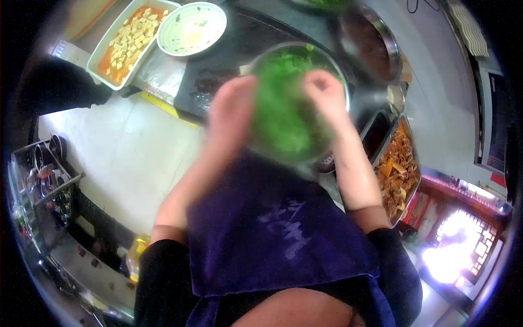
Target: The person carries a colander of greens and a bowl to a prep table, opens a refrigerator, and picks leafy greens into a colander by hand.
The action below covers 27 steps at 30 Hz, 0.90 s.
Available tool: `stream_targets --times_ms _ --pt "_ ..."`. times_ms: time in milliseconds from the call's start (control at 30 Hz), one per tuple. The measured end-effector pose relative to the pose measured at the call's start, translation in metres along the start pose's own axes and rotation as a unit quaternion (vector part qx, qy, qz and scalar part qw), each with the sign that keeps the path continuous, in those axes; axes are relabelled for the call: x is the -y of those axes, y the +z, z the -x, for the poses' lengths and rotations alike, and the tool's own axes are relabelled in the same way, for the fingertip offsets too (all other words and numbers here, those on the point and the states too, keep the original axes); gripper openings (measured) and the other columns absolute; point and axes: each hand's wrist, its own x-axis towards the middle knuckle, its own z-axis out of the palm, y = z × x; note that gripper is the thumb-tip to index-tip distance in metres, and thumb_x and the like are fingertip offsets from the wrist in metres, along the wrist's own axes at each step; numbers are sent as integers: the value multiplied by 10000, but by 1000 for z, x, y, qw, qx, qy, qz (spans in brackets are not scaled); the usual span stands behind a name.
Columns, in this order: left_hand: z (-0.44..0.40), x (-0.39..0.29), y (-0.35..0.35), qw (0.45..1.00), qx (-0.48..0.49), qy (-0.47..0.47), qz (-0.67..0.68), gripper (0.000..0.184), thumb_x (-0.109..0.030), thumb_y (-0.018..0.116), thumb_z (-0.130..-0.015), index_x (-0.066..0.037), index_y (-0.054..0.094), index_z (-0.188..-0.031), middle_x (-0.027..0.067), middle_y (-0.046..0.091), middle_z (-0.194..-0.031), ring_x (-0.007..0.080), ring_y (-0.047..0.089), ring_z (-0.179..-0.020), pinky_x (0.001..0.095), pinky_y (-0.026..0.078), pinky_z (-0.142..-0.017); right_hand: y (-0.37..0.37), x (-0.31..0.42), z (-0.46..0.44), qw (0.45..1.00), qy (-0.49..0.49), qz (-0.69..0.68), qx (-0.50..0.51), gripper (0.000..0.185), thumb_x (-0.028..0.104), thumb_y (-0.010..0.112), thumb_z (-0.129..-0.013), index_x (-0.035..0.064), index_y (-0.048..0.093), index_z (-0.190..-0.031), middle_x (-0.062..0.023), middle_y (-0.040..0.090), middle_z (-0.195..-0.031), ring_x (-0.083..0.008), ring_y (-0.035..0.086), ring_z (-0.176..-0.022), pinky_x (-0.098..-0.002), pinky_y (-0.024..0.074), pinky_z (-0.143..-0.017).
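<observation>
A large round metal bowl (340, 65) full of green leaves (289, 120) is in front of my body. My left hand (234, 103) is over the bowl's left side, smeared by motion, so its fingers cannot be made out. Over the right side of the leaves is my right hand (326, 95), its thumb and fingers curled together in a pinch. Whatever it may hold is too blurred to tell. Part of the leaves between the hands is blurred too.
A white tray (98, 68) of pale cubes in orange liquid and a white bowl (192, 28) are at the upper left. Metal trays, one of brown food (396, 174), stand at the right. A large round pan (370, 43) is at the upper right. A dark sleeve (65, 84) shows at left.
</observation>
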Motion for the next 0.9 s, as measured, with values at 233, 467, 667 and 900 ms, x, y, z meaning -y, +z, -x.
stream_targets --times_ms 233,467,667,900 --pt "-10 8 53 953 101 -159 239 361 -205 538 -899 -65 486 -1228 98 544 -1166 200 518 -1070 373 419 -937 4 29 37 989 44 -136 45 56 46 629 -831 23 620 -882 -15 632 -806 -71 551 -643 -198 447 -585" --pt "22 0 16 826 49 -285 485 241 -353 538 -888 -136 555 -989 44 565 -991 196 539 -934 356 477 -795 -66 -12 27 937 -170 163 -259 176 126 634 -839 52 627 -998 -43 637 -775 -168 598 -631 -299 500 -590" --pt "36 4 -10 721 -9 -321 614 268 -388 558 -866 -140 529 -768 26 558 -863 195 548 -860 349 480 -740 -47 -35 41 893 -163 382 -172 137 169 631 -790 141 682 -914 -76 644 -860 -265 627 -771 -371 505 -675" --pt "44 -10 -8 705 -25 -370 604 206 -329 570 -849 -126 598 -875 49 603 -961 210 561 -853 369 485 -760 -9 -70 7 905 -40 358 -226 200 299 644 -756 104 651 -800 -61 622 -755 -249 599 -646 -374 472 -591"
